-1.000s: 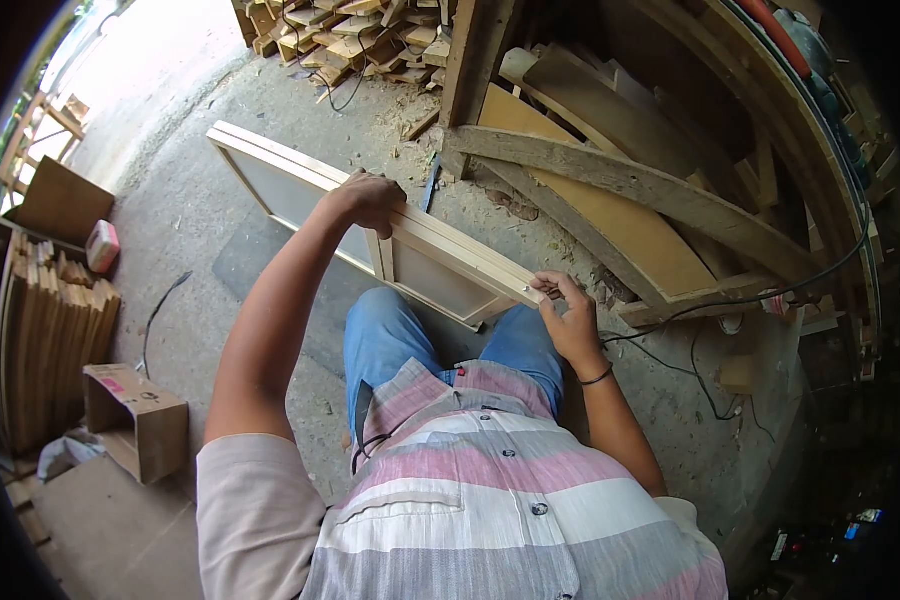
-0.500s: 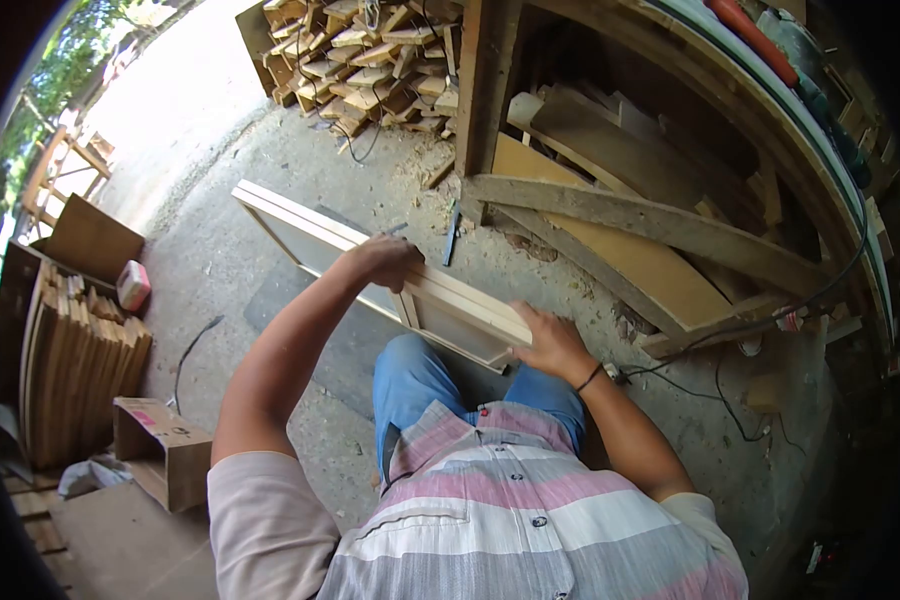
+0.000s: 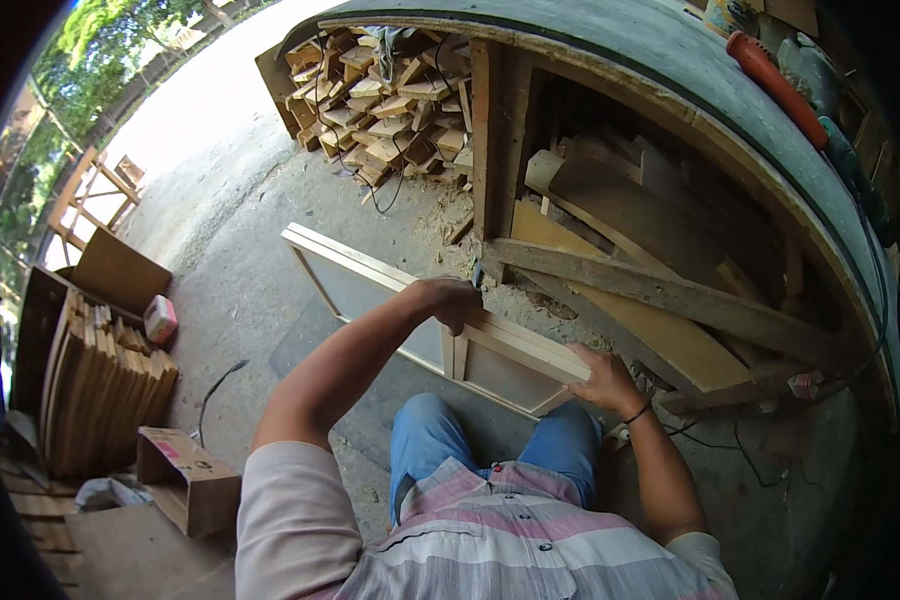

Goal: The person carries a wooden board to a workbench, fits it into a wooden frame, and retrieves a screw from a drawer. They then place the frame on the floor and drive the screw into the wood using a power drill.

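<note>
A long wooden frame with panels and a middle crosspiece (image 3: 362,285) stands on edge in front of my knees. My left hand (image 3: 452,302) is closed over its top rail near the middle; a small dark object shows by the fingers, too small to name. At the right end, my right hand (image 3: 606,380) grips the corner of the frame, thumb along the near side. A dark flat sheet (image 3: 305,345) lies on the floor beneath the frame.
Scrap wood (image 3: 390,110) is piled beyond the frame. A workbench (image 3: 610,30) with a braced wooden base stands at the right, holding a red tool (image 3: 775,88). Stacked boards (image 3: 100,390), a cardboard box (image 3: 185,480) and a red-and-white container (image 3: 160,319) are at the left. Cables trail on the floor.
The view has shifted, so the scene sits lower and further right. The frame's panels show more face-on. My left hand now covers where the blue tool lay; my right hand still holds the right end.
</note>
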`<act>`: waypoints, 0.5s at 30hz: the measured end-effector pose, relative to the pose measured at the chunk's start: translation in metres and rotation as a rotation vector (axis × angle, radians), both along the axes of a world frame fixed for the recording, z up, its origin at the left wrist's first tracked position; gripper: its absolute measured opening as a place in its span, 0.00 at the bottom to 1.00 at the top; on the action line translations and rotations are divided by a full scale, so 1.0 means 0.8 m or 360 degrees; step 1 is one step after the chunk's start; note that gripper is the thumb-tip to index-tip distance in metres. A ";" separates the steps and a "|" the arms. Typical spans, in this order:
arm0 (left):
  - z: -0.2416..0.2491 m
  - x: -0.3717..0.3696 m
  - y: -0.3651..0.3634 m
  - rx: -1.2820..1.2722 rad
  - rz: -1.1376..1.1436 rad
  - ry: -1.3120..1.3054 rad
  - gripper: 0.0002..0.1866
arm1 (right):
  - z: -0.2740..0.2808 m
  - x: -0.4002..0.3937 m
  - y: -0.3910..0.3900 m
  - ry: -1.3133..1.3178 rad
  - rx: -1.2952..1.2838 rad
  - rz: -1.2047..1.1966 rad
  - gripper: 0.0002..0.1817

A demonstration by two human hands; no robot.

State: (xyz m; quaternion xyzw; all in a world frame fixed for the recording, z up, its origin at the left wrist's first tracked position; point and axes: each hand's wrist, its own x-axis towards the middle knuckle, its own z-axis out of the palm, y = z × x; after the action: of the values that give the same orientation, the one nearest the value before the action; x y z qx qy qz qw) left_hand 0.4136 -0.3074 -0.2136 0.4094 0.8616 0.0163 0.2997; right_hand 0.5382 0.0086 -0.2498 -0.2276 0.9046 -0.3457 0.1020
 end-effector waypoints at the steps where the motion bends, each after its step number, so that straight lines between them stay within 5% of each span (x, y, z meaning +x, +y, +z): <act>1: -0.005 -0.012 0.010 0.0006 -0.0024 -0.0023 0.25 | -0.001 -0.007 0.009 0.0013 -0.0014 -0.0014 0.34; 15: -0.068 -0.123 0.087 -0.0004 -0.0160 -0.0017 0.32 | -0.020 -0.069 0.071 0.0001 -0.0107 -0.0153 0.37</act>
State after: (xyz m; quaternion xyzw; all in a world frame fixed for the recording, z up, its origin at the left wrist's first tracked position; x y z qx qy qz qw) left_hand 0.3156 -0.2375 -0.2678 0.4517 0.8383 0.0023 0.3054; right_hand 0.4828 0.0652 -0.2655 -0.1872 0.9024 -0.3805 0.0772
